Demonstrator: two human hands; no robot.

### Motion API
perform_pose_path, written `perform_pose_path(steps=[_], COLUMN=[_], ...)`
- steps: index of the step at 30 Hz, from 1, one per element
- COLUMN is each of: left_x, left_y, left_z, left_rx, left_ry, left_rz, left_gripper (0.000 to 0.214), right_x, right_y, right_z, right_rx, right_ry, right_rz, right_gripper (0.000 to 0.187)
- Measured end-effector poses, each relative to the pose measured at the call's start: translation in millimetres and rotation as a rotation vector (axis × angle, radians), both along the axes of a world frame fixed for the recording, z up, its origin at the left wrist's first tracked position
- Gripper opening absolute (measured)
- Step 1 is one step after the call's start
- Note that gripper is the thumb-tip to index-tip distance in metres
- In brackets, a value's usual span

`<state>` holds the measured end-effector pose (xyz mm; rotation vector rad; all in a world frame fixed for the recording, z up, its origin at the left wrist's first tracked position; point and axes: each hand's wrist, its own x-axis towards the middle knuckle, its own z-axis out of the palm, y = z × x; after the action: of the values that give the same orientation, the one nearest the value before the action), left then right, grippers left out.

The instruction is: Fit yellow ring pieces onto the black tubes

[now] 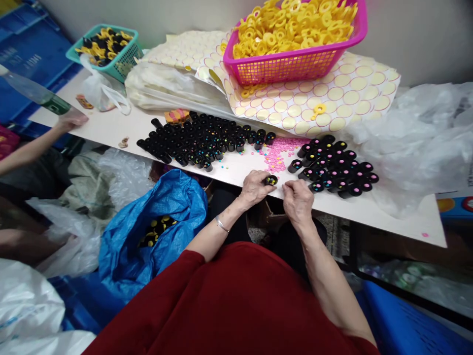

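Note:
My left hand (254, 187) is closed around a small black cup (271, 180) at the table's front edge, its mouth tilted up with yellow bits showing inside. Beside it, my right hand (298, 199) has its fingers pinched together; whatever they hold is hidden. Just beyond both hands lies a spread of small pink pieces (275, 158). To the right stands a cluster of black cups (334, 167), many with a pink piece on top. A larger group of black cups (199, 138) stands to the left, with small coloured bits in and around some.
A pink basket (284, 66) heaped with yellow rings rests on patterned sheets (266, 106) at the back. Clear plastic bags (417, 133) lie right. A blue sack (148, 197) stands below left. At far left, another person's hand (74, 120) is near a bottle (33, 91).

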<state>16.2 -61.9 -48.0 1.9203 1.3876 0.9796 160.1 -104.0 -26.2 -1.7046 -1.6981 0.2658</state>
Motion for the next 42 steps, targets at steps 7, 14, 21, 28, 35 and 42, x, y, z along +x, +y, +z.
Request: perform_pose_path(steps=[7,14,21,28,35,42], left_x=[11,10,17,34,51,-34], left_y=[-7,-6,-7,-4,4,3], left_z=[-4.0,-2.6,-2.5,4.4,11.4,4.3], left_rx=[0.093,0.128,0.119,0.075,0.088,0.387], left_ry=[0.114,0.137,0.160,0.236,0.160,0.103], left_rz=[-0.041,-0.034,-0.028,-0.009,-0.075,0.674], left_gripper=[0.020,0.015,0.011,0.022,0.030,0.024], right_x=[-4,-9,-4,11,3,-5], right_y=[13,12,20,-15,-36,-7], right_z=[16.2,25.8,29.5,4.3,-18.6,-18.1], right_rx=[0.049,-0.042,-0.182,0.110,0.094,0.086], right_ry=[-0.122,-0.291,-0.199,0.243,0.106,-0.114], right_rz=[0.158,0.157,0.135,-0.059,0.034,0.086], right_gripper=[0.017,0.024,0.020,0.016,0.018,0.024])
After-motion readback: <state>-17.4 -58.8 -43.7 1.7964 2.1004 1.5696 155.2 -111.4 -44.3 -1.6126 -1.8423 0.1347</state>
